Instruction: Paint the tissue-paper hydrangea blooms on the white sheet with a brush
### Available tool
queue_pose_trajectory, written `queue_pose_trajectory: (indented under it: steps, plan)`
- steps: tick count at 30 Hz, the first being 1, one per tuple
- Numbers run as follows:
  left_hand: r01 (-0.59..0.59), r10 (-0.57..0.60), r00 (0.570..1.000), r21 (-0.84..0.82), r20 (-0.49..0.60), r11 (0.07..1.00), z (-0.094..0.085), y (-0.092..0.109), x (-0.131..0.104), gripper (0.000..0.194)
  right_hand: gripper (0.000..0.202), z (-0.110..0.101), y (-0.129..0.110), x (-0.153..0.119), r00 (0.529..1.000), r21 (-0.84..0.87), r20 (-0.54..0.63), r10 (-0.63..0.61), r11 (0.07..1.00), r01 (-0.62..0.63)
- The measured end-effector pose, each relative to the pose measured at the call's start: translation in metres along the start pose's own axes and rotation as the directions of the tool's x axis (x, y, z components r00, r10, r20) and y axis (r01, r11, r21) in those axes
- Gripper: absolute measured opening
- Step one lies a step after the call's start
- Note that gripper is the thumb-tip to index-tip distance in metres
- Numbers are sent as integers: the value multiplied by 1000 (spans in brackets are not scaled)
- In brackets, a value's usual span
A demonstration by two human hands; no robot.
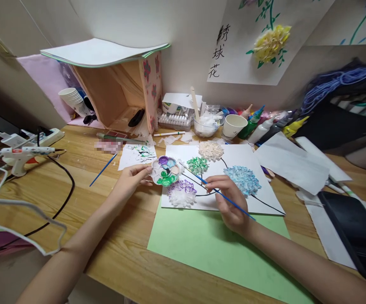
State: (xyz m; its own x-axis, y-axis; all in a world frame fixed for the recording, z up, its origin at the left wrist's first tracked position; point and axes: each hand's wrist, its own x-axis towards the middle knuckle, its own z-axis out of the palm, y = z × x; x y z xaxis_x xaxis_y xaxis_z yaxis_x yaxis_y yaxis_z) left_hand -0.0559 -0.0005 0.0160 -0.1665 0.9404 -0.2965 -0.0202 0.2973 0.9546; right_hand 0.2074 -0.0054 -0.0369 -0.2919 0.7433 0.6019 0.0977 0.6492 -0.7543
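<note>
My left hand (136, 174) grips the edge of a flower-shaped palette (165, 171) with purple, green and black paint. In my right hand (229, 198) is a thin blue paintbrush (235, 204), its tip close to the palette's right edge. Below both lies a white sheet (208, 202) bearing raised flowers: a cream one (211, 150), a green one (197, 165), a blue one (242, 180) and one partly purple, partly white (182, 194). Black stems join them. Under the white sheet is light green paper (221, 245).
A second blue brush (103, 169) and a paint-stained paper (137, 156) lie left. Further left are a glue gun (21, 156) and cables. Behind stand an open box (110, 90), a paper cup (234, 126) and paint bottles (254, 122). A black tray (354, 232) sits right.
</note>
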Motion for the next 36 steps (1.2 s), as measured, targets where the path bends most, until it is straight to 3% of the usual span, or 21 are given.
queue_pose_trajectory:
  steps: [5, 9, 19, 36]
  plan:
    - [-18, 14, 993, -35, -116, 999, -11, 0, 11, 34, 15, -3, 3, 1, 990, 203, -106, 93, 977, -70]
    - [-33, 22, 982, -55, -185, 998, -16, -2, 16, 33, 15, -3, 5, -1, 994, 217, -85, 69, 975, -49]
    - [-18, 11, 990, -46, -142, 999, -9, -9, 16, 28, 16, -1, 2, 0, 997, 99, 74, 27, 994, -34]
    - [-9, 2, 990, -47, -138, 999, -6, -8, 16, 24, 17, -2, 0, 2, 996, 85, 89, -5, 996, -2]
